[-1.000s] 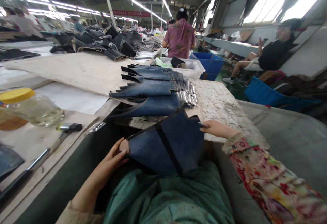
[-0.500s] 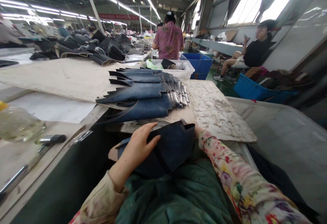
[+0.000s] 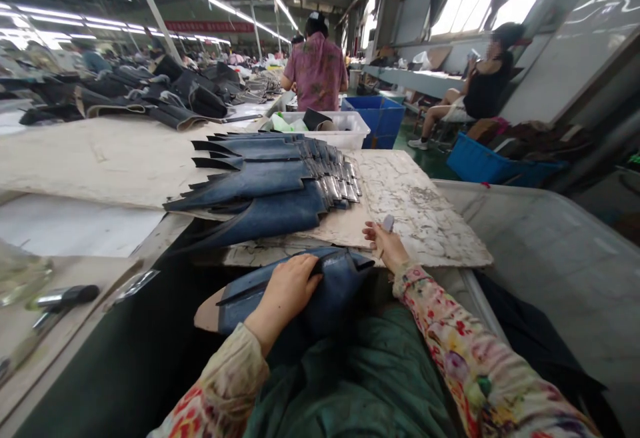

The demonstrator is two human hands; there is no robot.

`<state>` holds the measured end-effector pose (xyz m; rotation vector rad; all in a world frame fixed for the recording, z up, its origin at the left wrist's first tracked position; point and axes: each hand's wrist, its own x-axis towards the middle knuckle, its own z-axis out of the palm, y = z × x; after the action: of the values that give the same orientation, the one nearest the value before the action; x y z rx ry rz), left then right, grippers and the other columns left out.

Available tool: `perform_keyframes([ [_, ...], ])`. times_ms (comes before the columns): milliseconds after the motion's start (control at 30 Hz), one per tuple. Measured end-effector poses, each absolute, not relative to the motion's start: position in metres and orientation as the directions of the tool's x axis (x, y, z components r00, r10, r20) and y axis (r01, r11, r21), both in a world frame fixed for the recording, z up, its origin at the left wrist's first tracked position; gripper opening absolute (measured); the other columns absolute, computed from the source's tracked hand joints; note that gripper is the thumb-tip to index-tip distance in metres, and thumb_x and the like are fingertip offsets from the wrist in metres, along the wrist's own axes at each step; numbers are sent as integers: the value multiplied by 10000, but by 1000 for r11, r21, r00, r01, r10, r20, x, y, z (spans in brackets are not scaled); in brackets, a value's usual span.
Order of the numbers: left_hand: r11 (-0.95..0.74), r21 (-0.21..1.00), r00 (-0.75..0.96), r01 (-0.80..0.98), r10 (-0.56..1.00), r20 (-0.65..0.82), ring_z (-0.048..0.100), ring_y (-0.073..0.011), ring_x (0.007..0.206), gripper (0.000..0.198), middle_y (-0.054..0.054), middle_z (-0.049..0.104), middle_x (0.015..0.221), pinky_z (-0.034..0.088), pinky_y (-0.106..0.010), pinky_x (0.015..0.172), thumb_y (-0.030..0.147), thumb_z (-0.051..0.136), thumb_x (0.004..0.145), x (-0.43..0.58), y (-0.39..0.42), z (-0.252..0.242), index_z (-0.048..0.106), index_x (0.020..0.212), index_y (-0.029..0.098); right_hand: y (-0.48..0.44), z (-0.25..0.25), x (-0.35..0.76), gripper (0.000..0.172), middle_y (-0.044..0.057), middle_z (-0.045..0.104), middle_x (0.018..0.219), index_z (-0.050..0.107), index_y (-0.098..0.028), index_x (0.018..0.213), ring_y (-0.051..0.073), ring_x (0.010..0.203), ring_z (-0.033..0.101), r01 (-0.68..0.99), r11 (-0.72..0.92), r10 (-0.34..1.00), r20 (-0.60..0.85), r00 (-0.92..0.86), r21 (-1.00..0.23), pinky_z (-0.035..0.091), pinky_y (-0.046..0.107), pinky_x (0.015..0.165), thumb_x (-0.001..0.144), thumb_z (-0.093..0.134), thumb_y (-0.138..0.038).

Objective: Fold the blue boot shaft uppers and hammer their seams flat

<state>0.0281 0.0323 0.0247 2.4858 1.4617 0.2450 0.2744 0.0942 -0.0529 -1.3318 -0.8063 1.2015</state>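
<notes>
A folded dark blue leather piece (image 3: pixel 330 278) lies on my lap over a green apron (image 3: pixel 360 378). My left hand (image 3: pixel 285 291) presses down on its top, fingers flat on the leather. My right hand (image 3: pixel 385 241) is at the piece's right tip, closed round a small grey tool (image 3: pixel 388 223) whose end sticks up from the fingers. Just beyond, a fanned row of similar blue leather pieces (image 3: pixel 270 185) lies on a cracked, glue-crusted board (image 3: pixel 425 218).
A hammer (image 3: pixel 65 297) and a glass jar (image 3: pixel 20 275) lie on the bench at left. A grey bin (image 3: pixel 560 258) stands at right, a white crate (image 3: pixel 345 135) and blue crates (image 3: pixel 380 118) beyond. One person stands ahead; another sits at right.
The leather piece was held up and spread between both hands; now it is folded flat on my lap. My left hand moved onto its top and my right hand rose at its tip.
</notes>
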Motion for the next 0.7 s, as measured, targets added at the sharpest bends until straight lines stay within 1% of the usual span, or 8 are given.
perform_keyframes([
  [67,-451,330,484,829,875,-21,562,-252,1106,326,-101,620,1189,421,-360,942,336,475,846,27,35,30,589,1113,187,84,-41,280,339,62,656,827,643,-156,928,130,699,577,-105,-156,968,-173,182,-982,362,183,433,792,588,-461],
  [133,-400,432,487,808,867,-108,588,-261,1059,396,-90,650,1141,436,-357,911,458,441,843,22,46,39,616,1089,202,72,-31,280,348,63,679,828,679,-159,892,136,714,581,-34,-159,982,-162,95,-987,354,184,442,741,642,-470],
  [200,-311,570,500,760,840,-208,598,-245,1042,539,-69,668,1115,430,-332,918,577,314,852,17,63,46,646,1057,205,62,-23,277,370,65,697,865,701,-167,895,144,728,590,50,-163,987,-163,15,-985,373,195,471,726,650,-492],
  [267,-214,649,503,730,811,-298,585,-218,1077,686,-60,659,1147,402,-300,955,610,153,863,13,81,47,650,1074,187,56,-18,271,420,71,701,923,704,-176,934,163,760,604,141,-154,987,-160,-27,-978,413,219,518,740,614,-537],
  [333,-163,641,490,750,787,-373,561,-218,1122,717,-67,631,1200,371,-293,989,620,148,853,13,95,41,640,1111,165,52,-14,267,477,79,694,977,691,-180,984,191,833,614,197,-128,990,-137,-31,-972,461,258,599,765,556,-581],
  [467,-196,579,509,792,736,-447,525,-241,1173,587,-57,593,1253,336,-297,1014,604,385,792,21,109,21,649,1109,186,44,-5,262,479,81,677,1038,665,-182,1027,217,970,604,197,-30,999,-37,-33,-980,475,336,816,815,483,-572],
  [567,-214,565,529,796,700,-480,515,-218,1189,590,-55,578,1270,327,-262,1013,603,379,798,23,114,13,652,1105,179,36,1,265,386,67,672,1040,661,-186,1013,217,1012,590,295,83,992,51,-114,-952,426,370,926,819,514,-486],
  [700,-200,508,486,838,698,-527,553,-257,1142,705,-109,602,1227,365,-320,981,680,317,786,20,122,11,657,1088,141,35,-2,270,310,53,667,1056,658,-189,1018,222,1042,579,349,179,968,100,-232,-920,399,386,963,770,557,-344],
])
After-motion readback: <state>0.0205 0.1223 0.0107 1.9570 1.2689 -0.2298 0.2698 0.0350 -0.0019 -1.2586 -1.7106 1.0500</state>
